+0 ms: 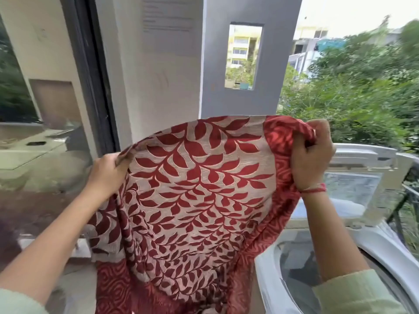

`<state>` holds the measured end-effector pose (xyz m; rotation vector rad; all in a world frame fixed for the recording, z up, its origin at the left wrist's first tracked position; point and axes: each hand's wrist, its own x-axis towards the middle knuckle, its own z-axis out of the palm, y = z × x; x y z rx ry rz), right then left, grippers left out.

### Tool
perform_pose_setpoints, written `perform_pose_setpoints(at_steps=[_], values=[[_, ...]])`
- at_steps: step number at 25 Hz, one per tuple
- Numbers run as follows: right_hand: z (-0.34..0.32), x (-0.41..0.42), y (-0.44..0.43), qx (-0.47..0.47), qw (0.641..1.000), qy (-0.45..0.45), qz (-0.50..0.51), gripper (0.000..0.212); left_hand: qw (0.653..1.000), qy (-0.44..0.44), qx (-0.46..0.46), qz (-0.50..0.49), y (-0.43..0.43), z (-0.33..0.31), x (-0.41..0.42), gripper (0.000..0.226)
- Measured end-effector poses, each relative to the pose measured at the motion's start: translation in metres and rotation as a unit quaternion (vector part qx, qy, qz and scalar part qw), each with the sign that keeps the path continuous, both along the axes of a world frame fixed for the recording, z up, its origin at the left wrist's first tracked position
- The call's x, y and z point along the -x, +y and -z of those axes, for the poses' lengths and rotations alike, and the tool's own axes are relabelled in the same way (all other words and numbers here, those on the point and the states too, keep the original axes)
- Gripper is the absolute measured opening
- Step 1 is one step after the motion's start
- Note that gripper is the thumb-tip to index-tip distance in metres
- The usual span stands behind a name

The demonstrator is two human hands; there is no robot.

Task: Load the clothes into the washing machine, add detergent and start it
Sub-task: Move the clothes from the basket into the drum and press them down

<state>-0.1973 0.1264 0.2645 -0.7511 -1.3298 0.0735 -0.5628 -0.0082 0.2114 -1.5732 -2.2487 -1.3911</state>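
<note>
A large cloth [195, 200], beige with dark red leaves and a red patterned border, hangs spread in front of me at chest height. My left hand [106, 171] grips its upper left edge. My right hand [313, 152] grips a bunched upper right corner of the red border. The white top-loading washing machine [267, 282] stands at the lower right with its lid [374, 191] raised; its drum [301, 266] shows some pale laundry inside. The cloth's lower end drops out of view at the bottom.
A grey pillar [247, 53] with a rectangular cut-out rises straight ahead. A dark-framed glass door [45, 109] fills the left side. A black railing [403, 200] and dense green trees lie behind the machine on the right.
</note>
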Motion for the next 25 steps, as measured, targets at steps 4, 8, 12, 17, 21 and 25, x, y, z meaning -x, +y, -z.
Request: perform_pose_setpoints(at_steps=[4,8,12,17,21,25], values=[[0.012,-0.023,-0.016,0.005,0.971,-0.234,0.048,0.055,0.998,0.034,-0.009,0.052,0.035,0.007,-0.072,0.041],[0.072,-0.025,-0.015,0.16,0.942,-0.292,-0.05,0.058,0.987,0.012,0.017,0.159,0.059,0.028,-0.15,0.044],[0.096,-0.034,-0.017,0.162,0.933,-0.313,-0.07,0.053,0.984,0.056,0.01,0.17,0.073,0.031,-0.202,0.064],[0.107,-0.054,-0.011,0.136,0.951,-0.255,-0.11,0.017,0.985,0.121,0.038,0.116,0.079,0.023,-0.261,0.043],[0.097,-0.116,0.006,0.131,0.977,-0.132,-0.102,0.008,0.972,0.103,0.081,0.192,0.089,0.022,-0.289,0.033],[0.066,-0.218,0.042,0.103,0.983,0.15,-0.025,0.022,0.938,0.142,0.27,0.164,0.094,0.066,-0.309,0.032]])
